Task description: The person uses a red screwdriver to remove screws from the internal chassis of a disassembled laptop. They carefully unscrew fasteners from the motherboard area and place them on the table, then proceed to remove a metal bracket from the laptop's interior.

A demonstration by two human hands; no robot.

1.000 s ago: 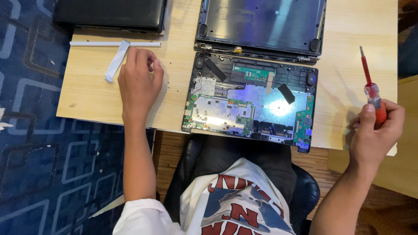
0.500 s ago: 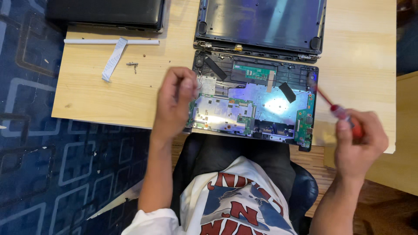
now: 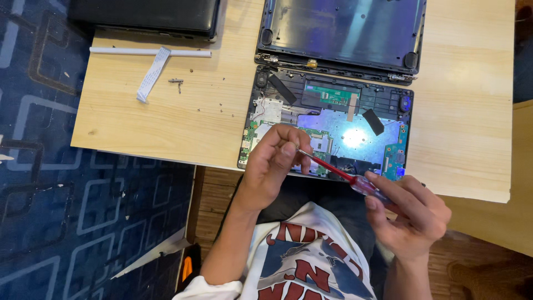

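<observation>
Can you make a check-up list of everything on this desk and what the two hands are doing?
Surface: light wooden table.
Job's things: opened laptop base with green circuit boards; red-handled screwdriver.
Clutter: white flat ribbon strip, thin white bar, small loose screws, closed black laptop, detached dark laptop cover.
Grippers: right hand holds the screwdriver handle; left hand pinches its tip.
Cables: nothing seen.
Surroundings: blue patterned carpet.

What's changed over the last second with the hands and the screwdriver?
The left hand left the bare table near the white ribbon cable and came over the opened laptop, fingertips now at the tip of the red screwdriver. The right hand swung the screwdriver from upright to pointing left. Cable, small screws and laptop stayed put.
</observation>
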